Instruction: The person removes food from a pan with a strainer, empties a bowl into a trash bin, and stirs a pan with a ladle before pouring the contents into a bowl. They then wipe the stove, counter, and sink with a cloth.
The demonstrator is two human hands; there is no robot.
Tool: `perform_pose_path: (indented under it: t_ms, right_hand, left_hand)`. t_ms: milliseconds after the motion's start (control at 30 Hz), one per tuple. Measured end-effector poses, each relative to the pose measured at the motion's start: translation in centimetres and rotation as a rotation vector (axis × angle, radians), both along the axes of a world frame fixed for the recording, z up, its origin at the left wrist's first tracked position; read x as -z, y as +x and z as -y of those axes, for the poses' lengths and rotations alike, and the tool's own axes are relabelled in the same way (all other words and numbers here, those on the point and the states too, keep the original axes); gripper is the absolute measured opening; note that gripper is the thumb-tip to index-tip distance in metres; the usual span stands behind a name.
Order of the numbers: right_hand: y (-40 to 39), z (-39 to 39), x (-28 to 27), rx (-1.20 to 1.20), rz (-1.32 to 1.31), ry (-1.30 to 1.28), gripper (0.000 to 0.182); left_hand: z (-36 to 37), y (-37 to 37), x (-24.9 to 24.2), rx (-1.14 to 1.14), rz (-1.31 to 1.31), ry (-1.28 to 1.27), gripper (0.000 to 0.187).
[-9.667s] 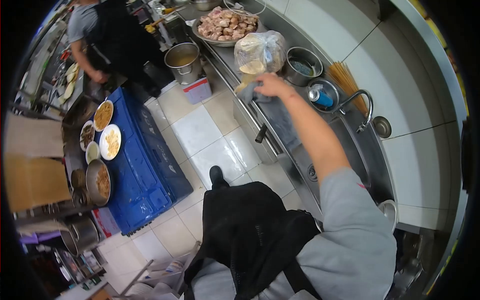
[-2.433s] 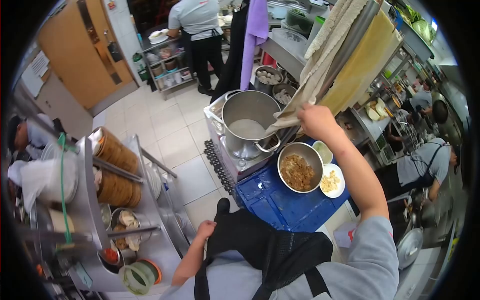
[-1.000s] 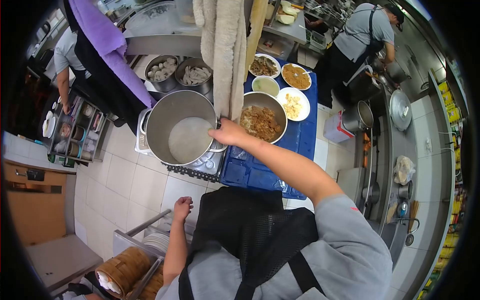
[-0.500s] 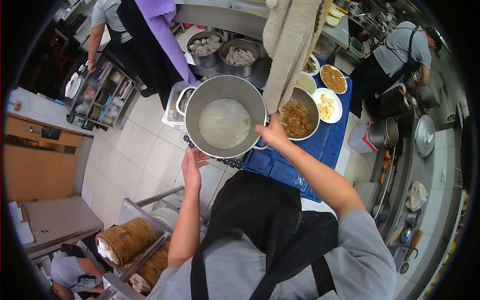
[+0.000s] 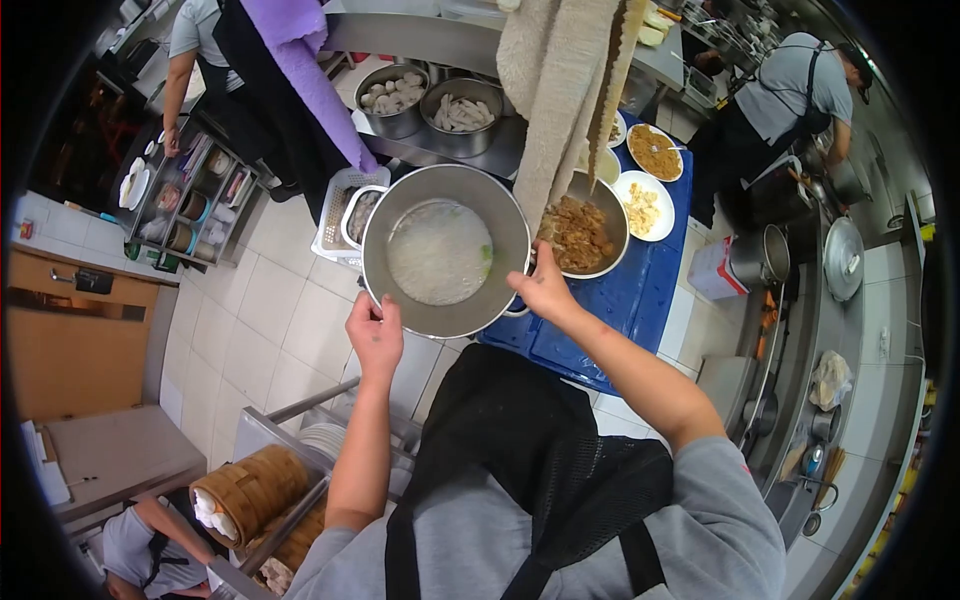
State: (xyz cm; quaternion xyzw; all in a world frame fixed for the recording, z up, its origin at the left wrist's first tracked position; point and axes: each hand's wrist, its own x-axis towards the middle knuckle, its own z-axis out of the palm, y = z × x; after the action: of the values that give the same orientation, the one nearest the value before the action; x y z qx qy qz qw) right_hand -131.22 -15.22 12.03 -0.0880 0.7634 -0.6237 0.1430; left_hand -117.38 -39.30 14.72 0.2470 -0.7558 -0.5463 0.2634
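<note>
The steel pot (image 5: 445, 250), part-filled with pale liquid, sits level beside the blue crate (image 5: 620, 300), with the left hand (image 5: 375, 335) on its near rim and the right hand (image 5: 543, 290), fingers curled, gripping its side handle, so its weight is shared on both sides.

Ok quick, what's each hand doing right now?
Left hand: closed on the near rim of the big pot, holding it.
Right hand: closed on the pot's right handle, holding it.
</note>
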Motion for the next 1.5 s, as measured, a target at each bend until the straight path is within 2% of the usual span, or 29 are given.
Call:
perform_pose_path:
  t_ms: [67,133,200,233,300,333,367,400,433,500,633,700,733,800,833,933,1033,1133,1333,1500]
  right_hand:
    - [0.6,-0.3,-0.7,0.001,0.001,0.050,0.065]
    - [1.3,-0.5,-1.6,-0.043,0.056,0.115,0.065]
    - [1.8,-0.6,-0.9,-0.022,-0.045,0.143,0.066]
    - [2.1,-0.8,-0.6,-0.018,-0.072,0.167,0.066]
    - [2.7,-1.1,-1.6,-0.026,-0.034,0.186,0.066]
    - [3.1,-1.1,-2.5,-0.046,0.033,0.174,0.066]
    - [3.2,-1.1,-0.9,-0.041,-0.083,0.130,0.065]
    - [3.2,-1.2,-1.3,-0.079,-0.042,0.129,0.065]
    - [3.4,-1.1,-0.9,-0.076,-0.057,0.118,0.065]
    - [3.2,-1.1,-0.8,-0.073,-0.078,0.097,0.065]
    - [3.6,-1.8,-0.5,-0.095,-0.097,0.121,0.069]
    - [3.7,-2.6,0.0,-0.145,-0.140,0.129,0.073]
    - [3.8,-3.1,0.3,-0.147,-0.127,0.127,0.073]
    - [4.0,-3.2,0.2,-0.175,-0.304,0.148,0.080]
    - [4.1,-3.4,0.1,-0.182,-0.199,0.134,0.083]
    - [4.5,-4.0,-0.9,-0.199,0.123,0.101,0.087]
    - [4.6,-4.8,0.0,-0.162,0.129,0.053,0.082]
    - [4.3,-6.0,-0.6,-0.200,0.220,0.115,0.080]
    - [5.1,-7.0,1.6,-0.230,0.162,0.126,0.078]
    - [4.6,-6.6,0.7,-0.241,0.154,0.110,0.080]
  left_hand:
    - [0.2,0.3,0.6,-0.002,-0.003,0.005,0.037]
    - [1.3,1.0,2.4,0.001,0.076,0.004,0.023]
    - [1.0,0.2,0.5,-0.043,0.008,-0.056,0.022]
    - [0.5,-0.5,-0.4,-0.098,-0.054,-0.105,0.033]
    - [2.4,-1.4,-0.7,-0.051,0.015,-0.085,0.064]
    - [3.4,-2.1,-0.8,-0.022,0.002,-0.081,0.064]
    - [4.4,-3.0,-0.9,-0.010,-0.025,-0.133,0.065]
    - [4.8,-3.9,-1.4,-0.003,-0.052,-0.187,0.067]
    - [5.3,-4.5,-1.9,0.008,-0.060,-0.190,0.067]
    - [5.8,-5.4,-3.8,0.107,0.136,-0.076,0.067]
    - [4.8,-5.8,-4.8,0.126,0.195,-0.083,0.063]
    - [4.6,-5.6,-3.7,0.122,0.055,0.027,0.057]
    - [4.5,-5.6,-2.8,0.121,0.068,0.026,0.057]
    - [5.3,-5.2,-2.4,0.120,-0.019,-0.057,0.053]
    - [5.1,-4.8,-2.6,0.074,0.057,-0.097,0.053]
    - [3.4,-4.4,-3.2,0.057,-0.008,0.018,0.054]
    - [0.6,-4.1,-4.1,0.041,-0.055,0.028,0.056]
    - [-1.4,-3.3,-5.2,0.025,-0.053,-0.009,0.056]
    - [-1.9,-2.0,-4.2,-0.004,-0.044,-0.081,0.060]
    - [-1.5,-2.3,-5.4,0.036,-0.026,-0.096,0.053]
